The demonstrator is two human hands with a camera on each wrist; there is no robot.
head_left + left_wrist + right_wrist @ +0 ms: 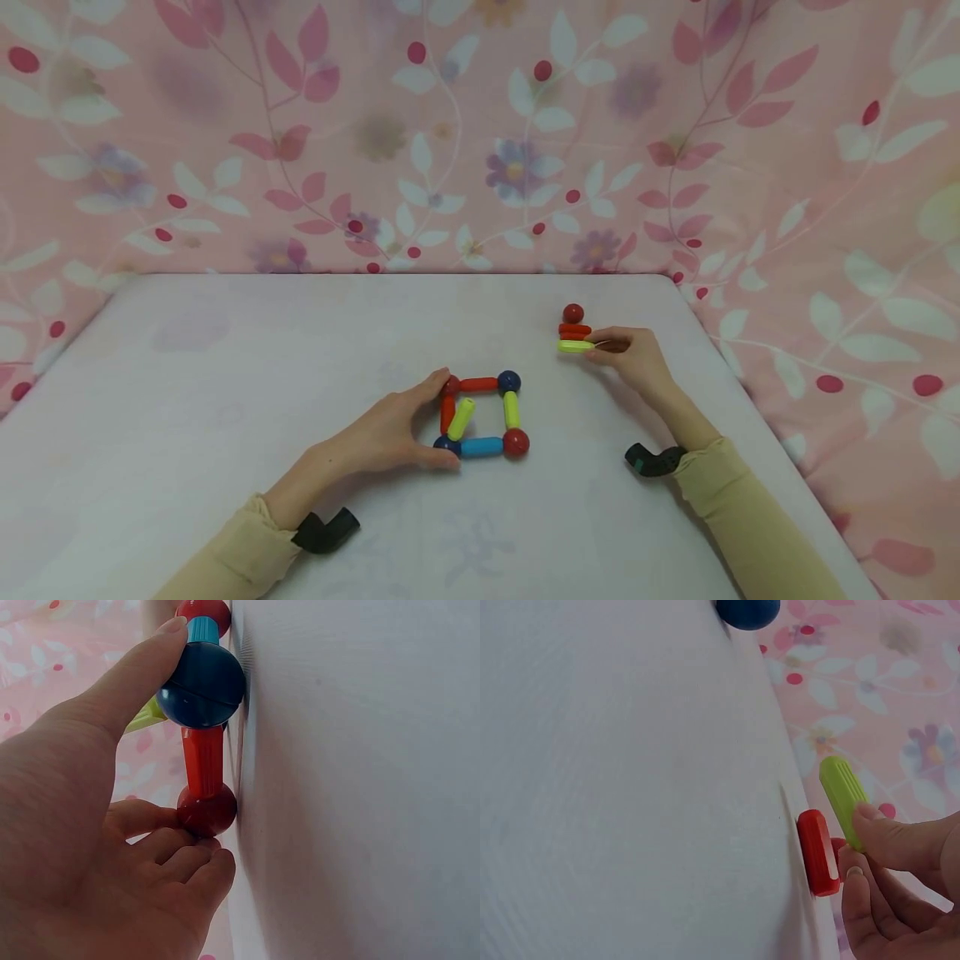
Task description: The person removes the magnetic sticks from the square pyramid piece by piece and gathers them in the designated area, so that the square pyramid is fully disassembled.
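A square of magnetic rods and balls lies on the table, with a blue rod (482, 447) along its near side. Its corners are two dark blue balls and two red balls (516, 443). From the near-left dark blue ball (202, 685) a yellow-green rod (461, 419) sticks up at a slant. My left hand (390, 429) holds the square's left side, thumb at that blue ball, fingertips at the far-left red ball (208, 811). Farther right, my right hand (636, 358) pinches another yellow-green rod (844, 796) between thumb and fingers, beside a red rod (819, 853).
Two red rods (574, 330) lie close to the right hand's fingertips, and a loose red ball (573, 313) sits just behind them. A white cloth covers the table (300, 333). Behind it hangs a pink floral curtain (450, 167).
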